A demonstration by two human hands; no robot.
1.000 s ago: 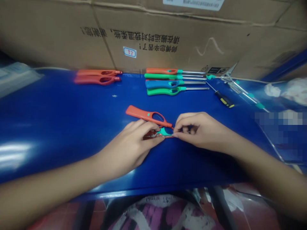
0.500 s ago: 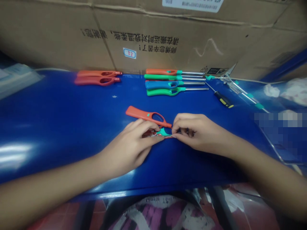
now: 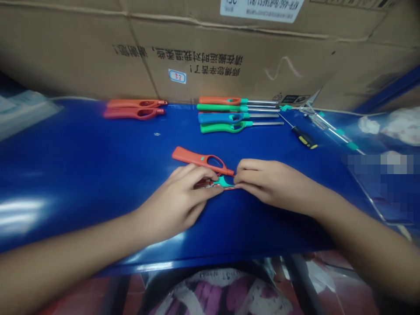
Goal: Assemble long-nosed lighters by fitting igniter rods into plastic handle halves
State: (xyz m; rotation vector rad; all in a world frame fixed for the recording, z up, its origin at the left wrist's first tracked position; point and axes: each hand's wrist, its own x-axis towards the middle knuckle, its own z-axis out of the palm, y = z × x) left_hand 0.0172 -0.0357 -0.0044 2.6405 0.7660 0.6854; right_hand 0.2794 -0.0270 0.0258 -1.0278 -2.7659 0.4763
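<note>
My left hand (image 3: pixel 179 194) is closed around the rear of an opened lighter half (image 3: pixel 210 183), holding it low over the blue table. Its green trigger (image 3: pixel 224 181) and some inner parts show between the fingertips and thumb. At the front end of that half, my right hand (image 3: pixel 274 183) has its fingers pinched together; what lies between them is hidden. Just behind both hands rests the loose orange-red shell half (image 3: pixel 188 155) with an oval finger hole, its front tip close to my right fingertips.
Several assembled lighters (image 3: pixel 223 117) lie in a row by the cardboard box (image 3: pixel 98 74). Orange-red shells (image 3: pixel 126 113) are to their left. A screwdriver (image 3: pixel 303 137) and metal tubes with green pieces (image 3: pixel 331 127) lie right, on the blue table (image 3: pixel 98 175).
My right hand's fingers have closed together more, covering the gap that showed between them. The left hand keeps its hold, and the view has tilted slightly.
</note>
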